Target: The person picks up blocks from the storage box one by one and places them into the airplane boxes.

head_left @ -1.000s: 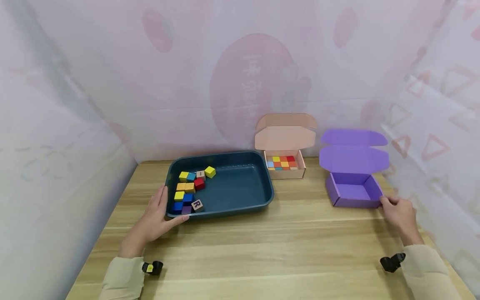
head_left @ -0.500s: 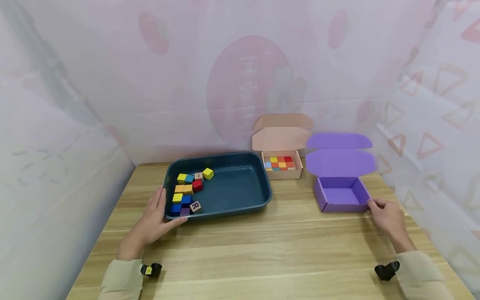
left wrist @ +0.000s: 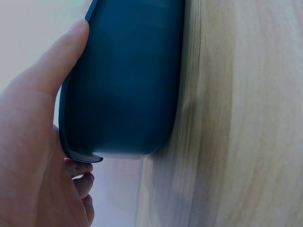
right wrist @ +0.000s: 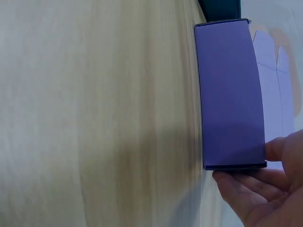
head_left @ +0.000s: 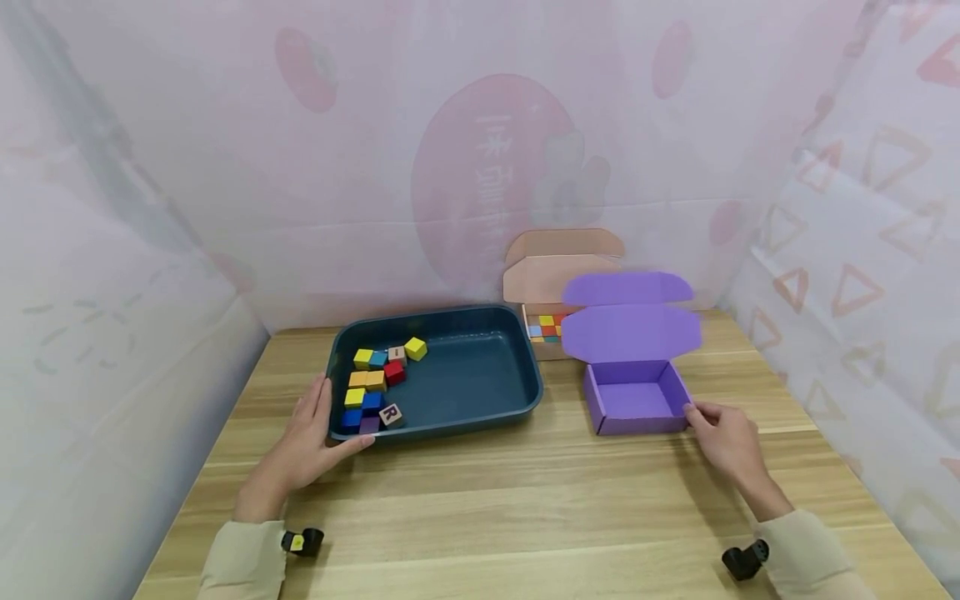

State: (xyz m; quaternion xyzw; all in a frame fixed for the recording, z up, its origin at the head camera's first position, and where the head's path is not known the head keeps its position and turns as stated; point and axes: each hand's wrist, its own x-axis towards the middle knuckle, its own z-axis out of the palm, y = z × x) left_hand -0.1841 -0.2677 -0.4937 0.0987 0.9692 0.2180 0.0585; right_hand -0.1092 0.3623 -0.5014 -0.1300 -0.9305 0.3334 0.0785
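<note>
My right hand (head_left: 726, 442) pinches the front right corner of an open purple cardboard box (head_left: 643, 423), thumb at the top edge and fingers along the outer side in the right wrist view. The box's lid stands up at the back; no contents show inside. At the left, my left hand (head_left: 296, 450) rests against the corner of a dark teal tray (head_left: 465, 424), fingers straight along its left side and thumb laid on the front rim. Several coloured cubes (head_left: 375, 380) lie grouped in the tray's left part, one lettered cube (head_left: 391, 415) near the front.
Behind the purple box stands an open light pink box (head_left: 553, 352) with coloured cubes inside, partly hidden by the purple lid. The wooden table (head_left: 510, 500) meets printed curtains at the back and sides.
My right hand has slid the purple box left, closer to the tray, and its lid now covers part of the pink box. My left hand and the tray keep their places.
</note>
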